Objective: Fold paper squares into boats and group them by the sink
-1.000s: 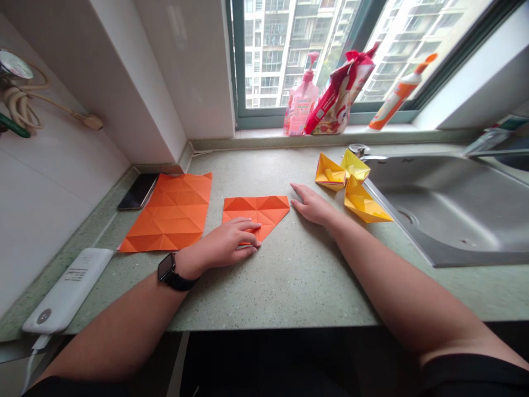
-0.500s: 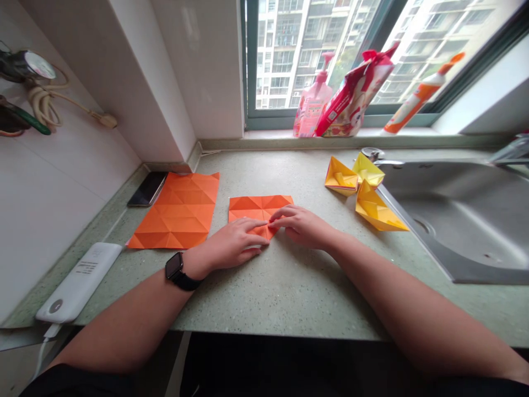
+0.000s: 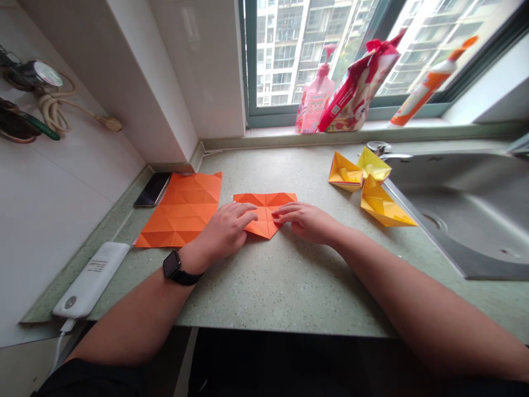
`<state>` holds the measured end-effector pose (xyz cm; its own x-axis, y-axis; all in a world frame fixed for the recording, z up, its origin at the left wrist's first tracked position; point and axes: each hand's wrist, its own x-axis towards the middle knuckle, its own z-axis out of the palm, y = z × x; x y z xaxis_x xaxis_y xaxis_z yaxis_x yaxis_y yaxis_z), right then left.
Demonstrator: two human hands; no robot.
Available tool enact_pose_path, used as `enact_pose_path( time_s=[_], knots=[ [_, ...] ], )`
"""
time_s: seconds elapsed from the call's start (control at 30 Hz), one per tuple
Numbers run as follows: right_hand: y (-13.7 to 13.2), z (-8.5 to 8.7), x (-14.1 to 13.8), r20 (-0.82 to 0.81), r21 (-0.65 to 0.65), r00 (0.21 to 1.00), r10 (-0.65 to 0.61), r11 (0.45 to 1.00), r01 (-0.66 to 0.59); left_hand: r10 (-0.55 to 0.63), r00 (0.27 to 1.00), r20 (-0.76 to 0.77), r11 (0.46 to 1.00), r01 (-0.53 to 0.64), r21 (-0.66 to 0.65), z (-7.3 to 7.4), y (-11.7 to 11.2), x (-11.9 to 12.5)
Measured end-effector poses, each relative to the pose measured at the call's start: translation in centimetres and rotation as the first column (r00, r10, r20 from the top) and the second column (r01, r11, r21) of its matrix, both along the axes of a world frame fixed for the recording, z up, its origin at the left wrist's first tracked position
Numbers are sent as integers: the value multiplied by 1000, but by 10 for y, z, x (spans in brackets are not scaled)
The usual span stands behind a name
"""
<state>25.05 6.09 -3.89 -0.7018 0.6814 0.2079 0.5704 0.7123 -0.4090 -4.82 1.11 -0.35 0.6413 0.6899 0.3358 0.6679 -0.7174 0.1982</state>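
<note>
A creased sheet of orange origami paper (image 3: 264, 212) lies on the counter in front of me, its near edge coming to a point. My left hand (image 3: 227, 226), with a black watch on the wrist, covers the paper's near left part; thumb and fingers close on it there, and the fingers hide that corner. On the right side, my right hand (image 3: 308, 220) has its fingertips together on the folded near right part. Left of my hands lies a larger creased orange sheet (image 3: 182, 207), which my left hand partly overlaps in view.
Several yellow folded paper boats (image 3: 384, 204) stand by the steel sink (image 3: 467, 220). A phone (image 3: 152, 189) and a white power bank (image 3: 93, 278) with a cable lie at left. On the windowsill are a pink pump bottle (image 3: 316, 102), a red bag (image 3: 355, 91) and an orange-white bottle (image 3: 424, 91).
My left hand has shifted left from the middle of the paper to its left part. My right hand stays on the right side. The view has tilted slightly.
</note>
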Motion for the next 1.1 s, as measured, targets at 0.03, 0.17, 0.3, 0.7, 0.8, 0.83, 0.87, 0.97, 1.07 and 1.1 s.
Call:
enact_pose_path(
  time_s=[0.03,0.17,0.3,0.7,0.8,0.83,0.87,0.97,1.07,1.1],
  knots=[
    [0,0,0,2,2,1000,0,1000,0,53,999,8,999,-53,9,1,1,-2],
    [1,1,3,13,13,1000,-8,1000,8,182,983,35,983,-182,-8,2,5,-4],
    [0,3,5,35,15,999,-11,1000,10,134,989,65,991,-135,11,3,3,0],
    [-3,8,2,-82,-20,989,123,992,-125,96,983,154,995,-93,-24,-3,0,5],
    [-5,12,1,-59,-39,993,98,994,-101,172,967,186,985,-172,-20,-7,2,6],
    [-6,13,1,-48,-45,995,89,995,-91,191,964,186,982,-190,-20,-8,3,7],
    [-7,14,1,-35,-52,996,79,995,-81,201,963,179,979,-200,-22,-9,3,7],
    [-8,15,0,-2,-76,999,48,996,-48,202,967,152,979,-200,-30,-12,4,8],
    [-8,14,0,11,-85,1000,26,996,-25,204,970,131,979,-200,-39,-14,5,9],
    [-8,14,0,12,-79,1000,21,997,-20,200,972,126,980,-196,-47,-15,6,9]
  ],
)
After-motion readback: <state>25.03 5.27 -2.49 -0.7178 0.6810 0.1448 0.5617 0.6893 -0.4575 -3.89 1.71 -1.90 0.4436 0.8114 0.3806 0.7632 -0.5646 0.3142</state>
